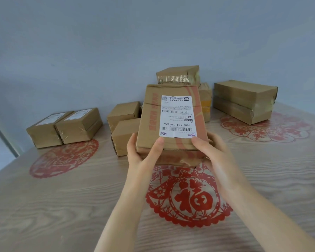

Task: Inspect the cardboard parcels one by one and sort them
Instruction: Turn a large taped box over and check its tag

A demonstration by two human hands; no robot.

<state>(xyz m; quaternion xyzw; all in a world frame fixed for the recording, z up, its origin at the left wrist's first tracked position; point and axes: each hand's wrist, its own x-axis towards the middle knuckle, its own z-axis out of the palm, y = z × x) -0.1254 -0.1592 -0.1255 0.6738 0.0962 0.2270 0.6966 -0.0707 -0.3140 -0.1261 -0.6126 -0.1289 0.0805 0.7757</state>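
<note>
Table (62, 206): one parcel (149, 113), two hands (141, 153) (214, 151)

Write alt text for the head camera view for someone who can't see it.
The left hand and right hand hold a cardboard parcel over a wooden table, its white shipping label facing the camera upside down. Behind it, other parcels sit at left, centre and right, near red paper-cut designs.

Soft, even daylight fills the view; shadows are faint, the table (62, 206) shows mild sheen (wide-angle bending at edges), and detail is slightly soft.
</note>
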